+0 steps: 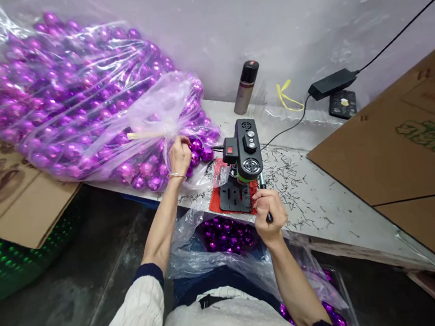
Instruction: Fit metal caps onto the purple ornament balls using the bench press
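Observation:
A black bench machine (249, 151) with round vents, a red switch and a slotted base plate (234, 195) stands on a red mat (214, 200) at the table's front edge. My right hand (270, 212) is wrapped round the black-gripped lever (269, 217) on its right side. My left hand (180, 156) is at the opening of a big clear bag (170, 97), its fingers curled beside loose shiny purple baubles (195, 145); whatever is in the fingers is hidden. Below the table edge, more purple baubles (228, 234) lie in clear plastic (188, 251) on my lap.
Behind the machine stand a spray can (247, 87), a yellow tie (287, 97) and a black power adapter (332, 84) with cable. Black scraps (287, 181) litter the white table (327, 213). Cardboard boxes (407, 155) stand at right; left, cardboard (9, 183) covers green baubles (24, 266).

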A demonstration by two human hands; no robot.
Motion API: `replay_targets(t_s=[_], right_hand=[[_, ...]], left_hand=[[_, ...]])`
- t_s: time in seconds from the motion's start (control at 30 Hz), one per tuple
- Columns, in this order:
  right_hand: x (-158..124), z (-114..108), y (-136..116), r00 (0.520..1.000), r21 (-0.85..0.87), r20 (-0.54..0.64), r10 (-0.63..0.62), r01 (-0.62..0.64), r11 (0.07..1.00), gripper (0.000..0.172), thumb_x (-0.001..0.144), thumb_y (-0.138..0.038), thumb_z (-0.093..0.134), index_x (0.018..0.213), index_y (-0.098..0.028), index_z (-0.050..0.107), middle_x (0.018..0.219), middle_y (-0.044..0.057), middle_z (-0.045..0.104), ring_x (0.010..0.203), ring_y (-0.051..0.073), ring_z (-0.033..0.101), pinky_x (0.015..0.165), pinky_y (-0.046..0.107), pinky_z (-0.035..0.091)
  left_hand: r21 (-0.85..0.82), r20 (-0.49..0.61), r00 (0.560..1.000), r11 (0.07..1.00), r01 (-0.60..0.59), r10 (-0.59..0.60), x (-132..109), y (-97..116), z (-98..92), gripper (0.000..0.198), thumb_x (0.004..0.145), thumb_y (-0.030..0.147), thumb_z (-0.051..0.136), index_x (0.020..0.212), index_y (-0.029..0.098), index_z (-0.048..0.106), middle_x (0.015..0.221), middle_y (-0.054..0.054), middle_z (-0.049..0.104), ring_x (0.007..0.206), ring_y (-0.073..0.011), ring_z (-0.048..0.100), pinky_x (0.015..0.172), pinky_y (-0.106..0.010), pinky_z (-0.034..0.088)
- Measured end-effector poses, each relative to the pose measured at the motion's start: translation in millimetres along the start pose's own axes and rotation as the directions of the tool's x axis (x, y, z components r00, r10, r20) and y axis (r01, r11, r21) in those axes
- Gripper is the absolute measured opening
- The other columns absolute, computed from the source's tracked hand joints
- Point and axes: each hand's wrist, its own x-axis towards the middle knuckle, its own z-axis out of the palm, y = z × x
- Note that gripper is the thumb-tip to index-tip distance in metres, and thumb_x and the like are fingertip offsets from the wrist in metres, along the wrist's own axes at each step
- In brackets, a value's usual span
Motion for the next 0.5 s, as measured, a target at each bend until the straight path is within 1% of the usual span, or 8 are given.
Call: replay_targets(t_s=[0.03, 0.07, 0.13, 0.2, 0.27, 0.4, 0.47, 0.5], right_hand=[[0, 0, 0, 1.0, 0.002, -0.006, 0.003, -0.003, 1.0, 0.026, 0.093, -0.007, 0.047, 0.074, -0.023, 0.053, 0.071, -0.001, 0.061, 0.071, 0.015, 0.063, 0.065, 0.03, 0.048], [-1, 1, 0, 1.0, 0.004, -0.012, 0.009, -0.008, 1.0, 0.026, 0.093, -0.007, 0.047, 0.074, -0.023, 0.054, 0.071, -0.001, 0.061, 0.071, 0.015, 0.063, 0.065, 0.03, 0.048], [-1, 2, 1, 1.0, 0.006, -0.018, 0.019, -0.019, 1.0, 0.026, 0.093, -0.007, 0.047, 0.073, -0.023, 0.054, 0.071, -0.001, 0.062, 0.071, 0.016, 0.064, 0.065, 0.031, 0.049], [-1, 2, 1, 1.0, 0.01, -0.02, 0.02, -0.02, 1.0, 0.027, 0.093, -0.007, 0.047, 0.073, -0.023, 0.054, 0.071, -0.001, 0.062, 0.071, 0.016, 0.064, 0.065, 0.031, 0.049], [-1, 3, 0, 1.0, 0.012, -0.022, 0.019, -0.018, 1.0, 0.027, 0.093, -0.008, 0.047, 0.073, -0.023, 0.054, 0.07, -0.001, 0.062, 0.071, 0.016, 0.063, 0.065, 0.031, 0.048], [1, 2, -1, 1.0, 0.001, -0.014, 0.019, -0.019, 1.0, 0.027, 0.095, -0.008, 0.046, 0.073, -0.023, 0.052, 0.071, 0.0, 0.06, 0.07, 0.015, 0.062, 0.063, 0.03, 0.047], [2, 2, -2, 1.0, 0.001, -0.007, 0.015, -0.015, 1.0, 0.027, 0.095, -0.009, 0.046, 0.073, -0.023, 0.052, 0.071, -0.001, 0.059, 0.071, 0.014, 0.062, 0.063, 0.029, 0.047], [3, 2, -2, 1.0, 0.004, -0.007, 0.011, -0.011, 1.0, 0.027, 0.095, -0.008, 0.046, 0.073, -0.023, 0.052, 0.071, -0.001, 0.059, 0.071, 0.014, 0.062, 0.063, 0.029, 0.047]], left_hand=[[0.089, 0.064, 0.998, 0.996, -0.012, 0.006, -6, -5, 0.2, 0.037, 0.097, 0.011, 0.037, 0.114, 0.015, 0.069, 0.115, -0.012, 0.075, 0.113, -0.0272, 0.069, 0.106, -0.046, 0.053], [0.176, 0.139, 0.99, 0.983, -0.046, 0.021, -9, -9, 0.4, 0.035, 0.095, 0.01, 0.041, 0.114, 0.014, 0.07, 0.118, -0.013, 0.074, 0.116, -0.0286, 0.067, 0.108, -0.045, 0.052], [0.303, 0.284, 0.958, 0.944, -0.132, 0.043, -13, -11, 1.4, 0.034, 0.096, 0.015, 0.048, 0.124, 0.011, 0.067, 0.127, -0.017, 0.071, 0.123, -0.0312, 0.065, 0.11, -0.045, 0.049], [0.382, 0.388, 0.921, 0.903, -0.199, 0.039, -15, -9, 3.7, 0.041, 0.098, 0.026, 0.054, 0.136, 0.011, 0.06, 0.132, -0.02, 0.068, 0.126, -0.0337, 0.063, 0.11, -0.045, 0.049], [0.448, 0.438, 0.899, 0.867, -0.217, -0.001, -17, -3, 6.8, 0.046, 0.099, 0.036, 0.058, 0.139, 0.014, 0.058, 0.13, -0.021, 0.069, 0.126, -0.0365, 0.063, 0.107, -0.047, 0.05], [0.525, 0.467, 0.876, 0.834, -0.168, -0.118, -21, 5, 13.1, 0.054, 0.1, 0.043, 0.057, 0.145, 0.015, 0.052, 0.124, -0.023, 0.069, 0.119, -0.0392, 0.067, 0.099, -0.048, 0.052], [0.492, 0.508, 0.855, 0.851, -0.183, -0.109, -24, 4, 16.3, 0.061, 0.098, 0.047, 0.059, 0.151, 0.018, 0.048, 0.13, -0.023, 0.066, 0.118, -0.0387, 0.069, 0.098, -0.046, 0.053], [0.45, 0.536, 0.841, 0.868, -0.21, -0.074, -25, 2, 18.0, 0.062, 0.098, 0.048, 0.06, 0.152, 0.02, 0.048, 0.134, -0.022, 0.064, 0.119, -0.0377, 0.068, 0.099, -0.045, 0.053]])
